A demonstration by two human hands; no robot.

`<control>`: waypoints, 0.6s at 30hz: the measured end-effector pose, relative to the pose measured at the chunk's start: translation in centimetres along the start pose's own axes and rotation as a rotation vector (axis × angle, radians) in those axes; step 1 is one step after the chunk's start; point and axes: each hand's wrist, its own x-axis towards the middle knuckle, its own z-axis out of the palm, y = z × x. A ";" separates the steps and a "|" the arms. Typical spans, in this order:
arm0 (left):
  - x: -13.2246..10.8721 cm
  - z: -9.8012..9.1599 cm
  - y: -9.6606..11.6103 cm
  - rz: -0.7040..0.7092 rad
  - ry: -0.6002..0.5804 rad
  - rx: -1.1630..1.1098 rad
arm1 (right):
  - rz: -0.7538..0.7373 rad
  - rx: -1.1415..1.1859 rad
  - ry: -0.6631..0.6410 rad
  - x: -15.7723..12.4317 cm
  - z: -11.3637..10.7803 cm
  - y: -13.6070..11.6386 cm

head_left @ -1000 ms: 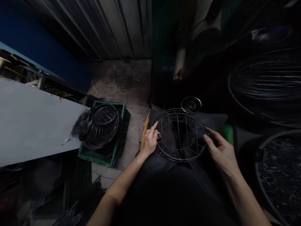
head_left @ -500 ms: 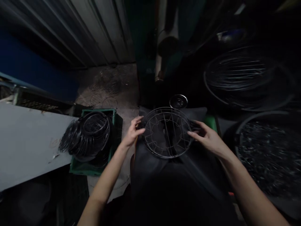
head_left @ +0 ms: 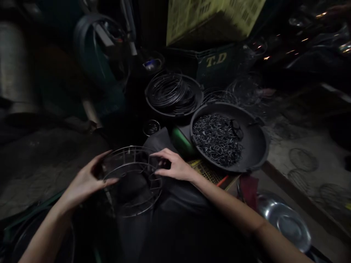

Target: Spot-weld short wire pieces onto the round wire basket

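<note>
A round wire frame sits low in view, between seven and eight o'clock of centre. Both hands grasp its rim: the left hand near nine o'clock, the right hand at two. From the frame, a pan of short metal pieces lies towards two o'clock, another of wire rings at one.
</note>
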 end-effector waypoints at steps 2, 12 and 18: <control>-2.3 -1.0 1.3 0.069 0.195 0.093 | -0.132 -0.041 0.001 0.4 -1.0 -0.9; -3.8 5.8 -5.8 0.378 0.519 0.225 | 0.605 -0.742 0.613 -2.1 -18.6 11.2; -3.5 9.1 -6.2 0.318 0.484 0.167 | 0.770 -0.760 0.505 -2.4 -19.3 13.5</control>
